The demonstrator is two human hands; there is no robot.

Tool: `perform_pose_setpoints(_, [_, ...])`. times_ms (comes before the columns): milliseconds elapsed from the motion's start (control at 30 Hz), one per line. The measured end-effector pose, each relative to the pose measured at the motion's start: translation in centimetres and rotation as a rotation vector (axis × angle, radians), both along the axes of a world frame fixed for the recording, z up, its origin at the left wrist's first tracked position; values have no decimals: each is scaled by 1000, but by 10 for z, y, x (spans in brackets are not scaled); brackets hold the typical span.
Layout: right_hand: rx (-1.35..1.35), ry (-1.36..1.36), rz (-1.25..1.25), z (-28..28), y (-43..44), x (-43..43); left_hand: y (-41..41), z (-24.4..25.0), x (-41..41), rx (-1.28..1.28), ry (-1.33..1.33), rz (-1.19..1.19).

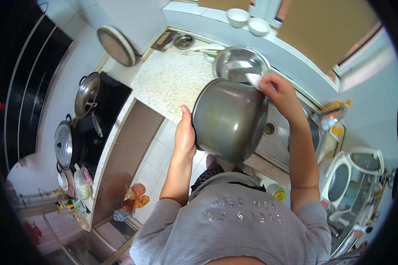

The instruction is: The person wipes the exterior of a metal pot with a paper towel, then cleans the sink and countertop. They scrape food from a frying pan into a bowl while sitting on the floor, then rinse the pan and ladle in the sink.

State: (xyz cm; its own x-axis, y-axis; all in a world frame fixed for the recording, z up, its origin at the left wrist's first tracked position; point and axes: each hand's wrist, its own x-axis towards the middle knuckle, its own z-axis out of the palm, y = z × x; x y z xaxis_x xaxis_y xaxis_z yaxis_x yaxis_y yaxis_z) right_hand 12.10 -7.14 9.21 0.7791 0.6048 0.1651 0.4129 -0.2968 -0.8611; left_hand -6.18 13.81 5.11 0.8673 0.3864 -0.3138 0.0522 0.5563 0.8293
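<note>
A dark metal inner pot (230,121) is tilted in front of me, its rounded outer side towards the camera. My left hand (185,134) supports it by the left side, thumb up along the rim. Near the pot's upper right edge, my right hand (275,87) pinches a small white piece (253,79), perhaps a cloth or paper; its exact kind cannot be told. Behind the pot stands a stainless steel bowl (240,59), partly hidden, beside the sink (278,135). The inside of the pot is out of sight.
A stovetop (111,89) on the left bears lidded pans (63,144). Two white bowls (237,17) stand on the window ledge. A round lid-like board (116,45) leans at the wall. Oil bottles (136,191) stand on the floor; bottles (330,119) are right of the sink.
</note>
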Motion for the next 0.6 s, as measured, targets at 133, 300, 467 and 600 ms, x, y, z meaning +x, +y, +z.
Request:
perform_pose_setpoints(133, [236,201,-328,-86,15,-46,23,-15,-10,-247,53,197])
perform_pose_setpoints(300, [372,251,-351,-121,69,-140,48,-43,-9,-108,87,449])
perform_pose_setpoints(467, [261,860,277,-116,72,-164,108,-77,1,309,118,617])
perform_pose_setpoints(600, [213,773,-106,-141,71,-141,172,-68,29,745,140,529])
